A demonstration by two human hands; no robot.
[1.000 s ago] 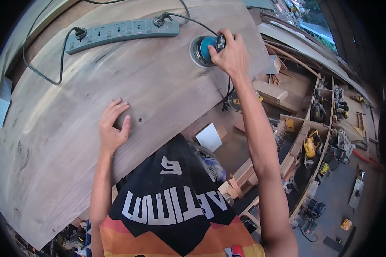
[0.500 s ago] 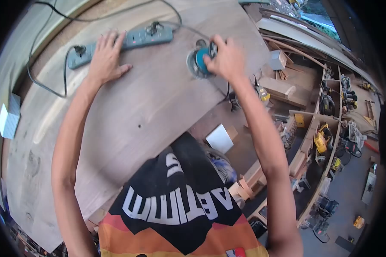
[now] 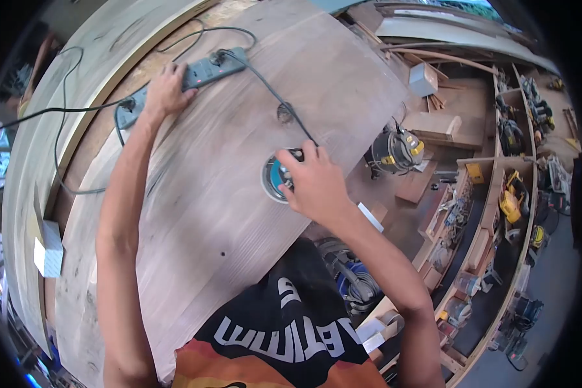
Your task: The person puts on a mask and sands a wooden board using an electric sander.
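Note:
A grey power strip (image 3: 204, 70) with plugs in it lies along the far side of a broad wooden slab (image 3: 194, 194). My left hand (image 3: 166, 92) grips the strip, fingers over its top and thumb at its near edge. Nearer me, my right hand (image 3: 313, 181) is closed around a teal electric sander (image 3: 277, 177), whose round base rests against the wood. A dark cord (image 3: 265, 81) runs from the strip towards the sander. The palm hides part of the sander's body.
A white box (image 3: 48, 249) stands to the left beside another board (image 3: 29, 161). Right of the slab are a yellow-and-black shop vacuum (image 3: 396, 152), a wooden tool rack (image 3: 495, 213) and a yellow power tool (image 3: 512, 199). A coiled blue-grey hose (image 3: 359, 288) lies below.
The sander in my right hand has come nearer to me across the slab. My left hand stays at the power strip, its fingers now more curled. The view has shifted.

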